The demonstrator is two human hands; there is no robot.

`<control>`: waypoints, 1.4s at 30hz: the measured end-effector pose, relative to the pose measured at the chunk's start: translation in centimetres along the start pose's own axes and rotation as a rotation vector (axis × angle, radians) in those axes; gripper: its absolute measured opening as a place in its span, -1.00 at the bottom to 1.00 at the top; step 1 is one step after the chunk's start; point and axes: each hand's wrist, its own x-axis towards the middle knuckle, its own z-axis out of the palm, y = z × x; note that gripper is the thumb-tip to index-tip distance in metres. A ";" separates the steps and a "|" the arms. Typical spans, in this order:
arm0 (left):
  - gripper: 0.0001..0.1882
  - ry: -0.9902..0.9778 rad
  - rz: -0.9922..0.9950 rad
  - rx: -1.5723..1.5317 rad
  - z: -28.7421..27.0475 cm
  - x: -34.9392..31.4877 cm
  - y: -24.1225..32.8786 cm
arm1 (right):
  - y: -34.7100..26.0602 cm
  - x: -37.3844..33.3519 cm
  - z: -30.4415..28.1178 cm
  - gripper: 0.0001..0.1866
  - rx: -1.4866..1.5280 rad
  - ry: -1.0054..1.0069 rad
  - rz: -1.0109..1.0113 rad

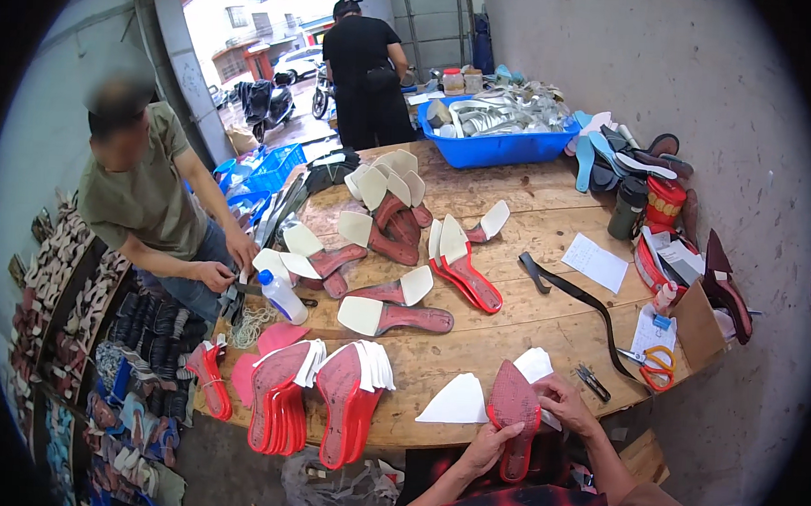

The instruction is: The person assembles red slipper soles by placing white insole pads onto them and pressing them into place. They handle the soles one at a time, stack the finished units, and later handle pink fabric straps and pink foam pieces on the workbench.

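A shoe insole (pixel 515 398) with a pointed toe, a dark reddish face and a bright red edge is held upright at the table's near edge. My left hand (pixel 487 448) grips its narrow part, thumb on the face. Along the right side of its wide part, the bent fingers of my right hand (pixel 565 405) are at the edge; whether they pinch the insole or a white piece there is hard to make out. Beside the insole on the left lies a white pointed sheet piece (pixel 454 402). Another white piece (pixel 535 363) shows partly behind it.
Stacked red-edged insoles (pixel 276 415) stand left, near a glue bottle (pixel 280 295). Insoles with cream toe pieces (pixel 412 317) cover mid-table. Scissors (pixel 658 367), nippers (pixel 592 382) and a black strap (pixel 593 302) lie right. A blue tub (pixel 500 150) sits far back. A co-worker (pixel 150 188) works left; another (pixel 363 79) stands behind.
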 end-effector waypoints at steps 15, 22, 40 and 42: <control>-0.54 -0.058 0.041 0.094 -0.1 0.1 -0.2 | -0.9 0.1 1.8 -0.79 -0.171 0.092 -0.205; -0.56 0.107 0.145 0.059 1.3 0.7 0.0 | 3.1 1.5 -0.8 -0.82 0.310 0.494 0.059; -0.71 0.323 0.265 0.054 0.5 -4.0 2.6 | -5.6 -1.8 0.4 -0.77 -0.618 0.596 -0.516; -0.66 0.349 0.312 0.059 0.3 -4.2 2.5 | -3.8 -2.0 2.0 -0.72 -0.691 0.386 -0.434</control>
